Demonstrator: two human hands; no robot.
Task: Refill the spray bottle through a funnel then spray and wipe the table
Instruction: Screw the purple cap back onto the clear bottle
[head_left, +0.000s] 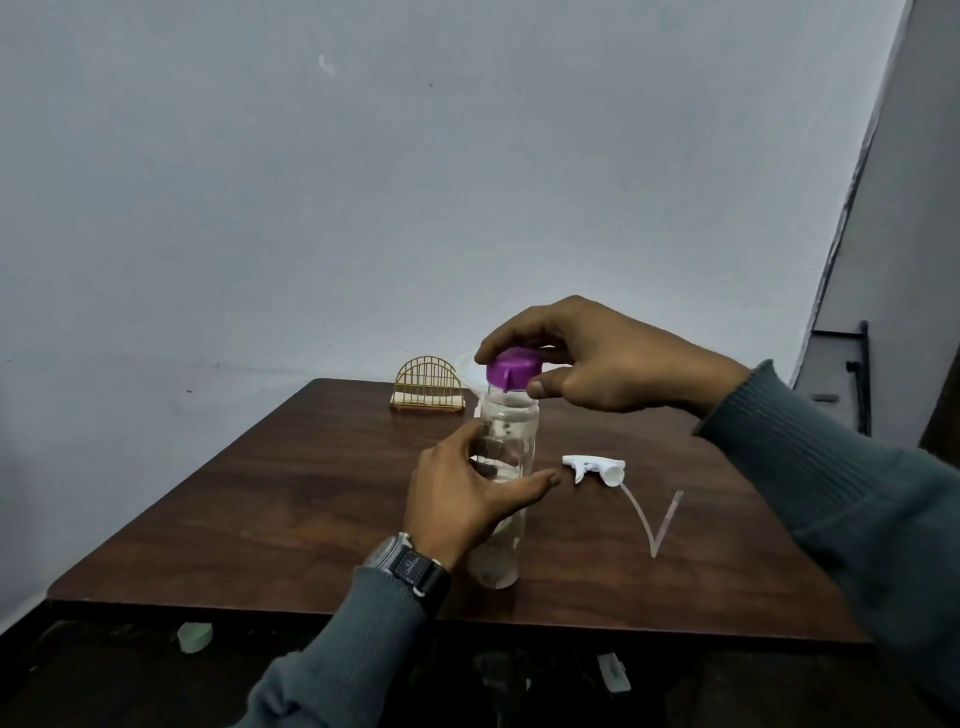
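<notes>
A tall clear bottle (506, 431) with a purple cap (513, 368) stands upright near the front middle of the brown table (291, 493). My left hand (462, 493) wraps around the bottle's middle, thumb in front. My right hand (587, 353) pinches the purple cap from above with fingers and thumb. A white spray head (595, 466) with its clear dip tube (652, 519) lies on the table just right of the bottle. A clear funnel (467, 364) peeks out behind the cap, mostly hidden, so what it sits in cannot be told.
A gold wire holder (428, 384) stands at the table's far edge, left of the funnel. A grey wall rises behind. Below the front edge, on the dark floor, lie small pale objects (195, 636).
</notes>
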